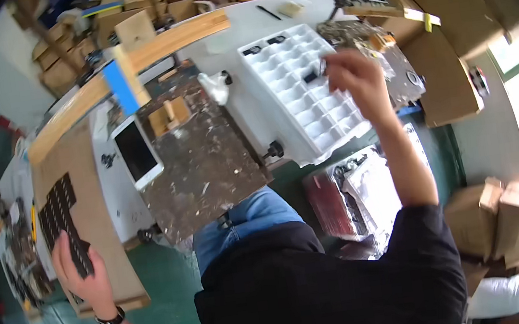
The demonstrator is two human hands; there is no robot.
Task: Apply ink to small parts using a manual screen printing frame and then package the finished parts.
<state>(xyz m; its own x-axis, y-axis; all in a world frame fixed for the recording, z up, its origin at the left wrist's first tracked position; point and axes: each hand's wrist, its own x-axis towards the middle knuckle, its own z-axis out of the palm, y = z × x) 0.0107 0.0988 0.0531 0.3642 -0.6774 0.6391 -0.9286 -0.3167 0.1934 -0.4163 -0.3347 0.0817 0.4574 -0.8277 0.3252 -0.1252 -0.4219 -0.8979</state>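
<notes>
My left hand (83,277) grips a black sheet (56,208) with rows of small marks, which lies on a long cardboard piece (101,229) at the left. My right hand (357,83) is over a white plastic compartment tray (316,122), its fingers pinched on what looks like a small black part (316,72), partly hidden by the fingers. A few black pieces (276,40) sit in the tray's far compartments. A white phone (137,152) lies on the stained dark board (201,169) between my hands.
A wooden plank (184,34) and a blue-faced piece (121,88) stand at the back. A white clamp-like object (216,88) is beside the tray. Cardboard boxes (439,79) stand at the right; bagged items (368,193) sit low beside me. A cluttered metal fixture (401,65) is beyond the tray.
</notes>
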